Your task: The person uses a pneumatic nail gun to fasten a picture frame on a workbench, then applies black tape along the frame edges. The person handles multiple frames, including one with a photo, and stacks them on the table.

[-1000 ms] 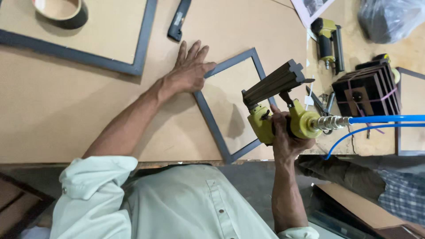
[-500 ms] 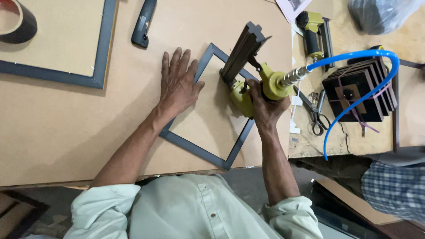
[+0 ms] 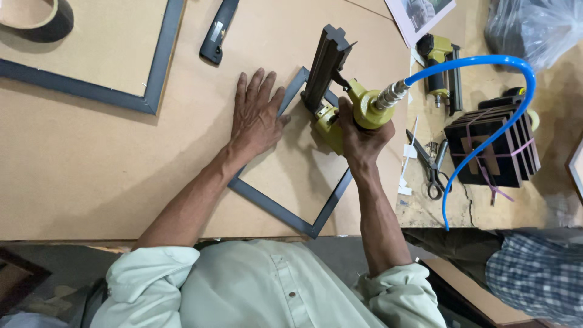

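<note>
Mid-fastening at frame centre: left hand (image 3: 258,115) spread flat on grey frame (image 3: 276,209), right hand (image 3: 358,133) gripping yellow nail gun (image 3: 340,100); steady aim along the rail likely needed next.

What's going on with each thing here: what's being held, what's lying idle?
Left hand: flat, pressing the small grey frame.
Right hand: gripping the yellow nail gun, nose down inside the frame.
Blue hose: plugged into the gun.
Scissors: lying idle.
Second nail gun: lying idle.
Large frame: lying flat, untouched.
</note>
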